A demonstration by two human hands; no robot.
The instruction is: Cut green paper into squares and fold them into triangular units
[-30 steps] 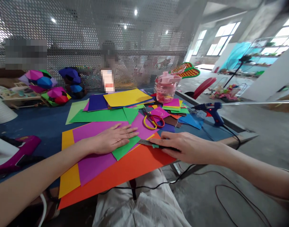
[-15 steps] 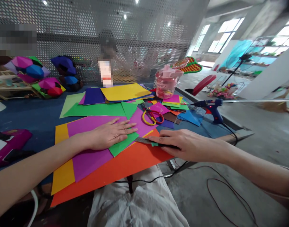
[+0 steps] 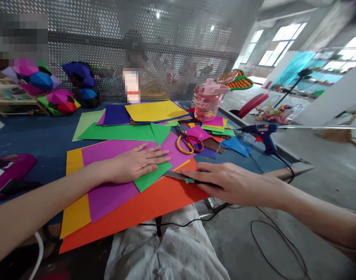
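My left hand (image 3: 140, 161) lies flat, fingers stretched out, on a green paper piece (image 3: 151, 178) and the purple sheet (image 3: 108, 194) under it. In my right hand (image 3: 224, 181) is a utility knife (image 3: 192, 179) with a dark handle and a teal slider. Its long blade points left and lies at the lower right edge of the green piece. Below the purple sheet are a yellow sheet (image 3: 74, 214) and an orange sheet (image 3: 137, 214), which overhangs the table's front edge. Scissors (image 3: 189, 144) with yellow and red handles rest just beyond my hands.
Behind the scissors stand a pink jug (image 3: 207, 102) and scattered paper scraps (image 3: 236, 146). A blue glue gun (image 3: 265, 136) with its cord is at the right table edge. Stacked coloured sheets (image 3: 157, 111) lie at the back. A magenta device (image 3: 13, 173) sits at left.
The camera view has shifted slightly. My right hand has drawn its index finger back from the blade; the knife stays at nearly the same spot. My left hand keeps its place on the paper.
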